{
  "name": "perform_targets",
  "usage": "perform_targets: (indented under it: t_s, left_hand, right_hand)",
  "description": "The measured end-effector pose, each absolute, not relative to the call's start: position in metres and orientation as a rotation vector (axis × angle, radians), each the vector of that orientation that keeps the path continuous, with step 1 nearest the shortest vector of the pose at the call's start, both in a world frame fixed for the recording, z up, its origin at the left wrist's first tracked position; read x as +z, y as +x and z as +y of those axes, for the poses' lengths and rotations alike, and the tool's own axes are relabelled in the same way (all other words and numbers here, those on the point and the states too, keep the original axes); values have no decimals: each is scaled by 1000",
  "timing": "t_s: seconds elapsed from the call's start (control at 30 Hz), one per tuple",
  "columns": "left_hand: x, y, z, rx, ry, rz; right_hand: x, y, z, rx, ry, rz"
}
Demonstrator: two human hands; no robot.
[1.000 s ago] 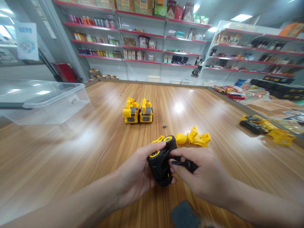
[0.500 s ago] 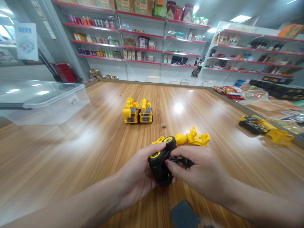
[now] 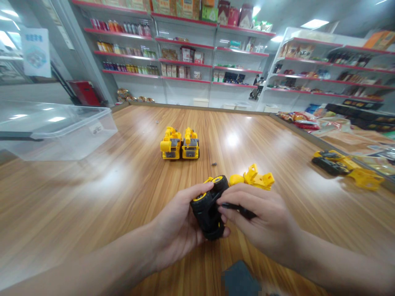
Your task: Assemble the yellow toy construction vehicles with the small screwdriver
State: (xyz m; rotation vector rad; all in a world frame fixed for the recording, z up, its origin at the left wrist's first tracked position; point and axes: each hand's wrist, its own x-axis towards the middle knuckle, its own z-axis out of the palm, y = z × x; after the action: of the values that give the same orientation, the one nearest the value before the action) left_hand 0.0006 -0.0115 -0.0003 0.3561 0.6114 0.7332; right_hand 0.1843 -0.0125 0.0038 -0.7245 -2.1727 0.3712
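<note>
Wood-grain table [image 3: 129, 176]; red-edged white shelving [image 3: 185, 91] behind; ceiling light [image 3: 314, 24] glowing upper right.

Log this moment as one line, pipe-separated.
left hand: gripping black wheeled toy chassis | right hand: pinching black tool at chassis | table: yellow pieces beyond right hand, two yellow toy vehicles farther back

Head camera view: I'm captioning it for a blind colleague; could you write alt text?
A person's left hand grips a black-and-yellow wheeled toy chassis, while the right hand holds a slim black tool at it. Beyond, on a wood-grain table, are two yellow toy construction trucks, loose yellow plastic parts and a clear plastic bin.
</note>
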Motion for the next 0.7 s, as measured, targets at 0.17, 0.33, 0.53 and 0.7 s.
perform_targets:
  t_s: [0.17, 0.33, 0.53, 0.7]
  left_hand:
    - [3, 0, -11, 731, 350, 613]
    - [9, 1, -9, 763, 332, 645]
    - [12, 2, -10, 803, 313, 678]
    - [13, 3, -13, 828, 313, 711]
  right_hand:
    - [6, 187, -11, 282, -899, -2165]
    - [17, 191, -16, 366, -1036, -2184]
    - [19, 190, -19, 343, -971, -2236]
    - [10, 187, -19, 343, -1003, -2286]
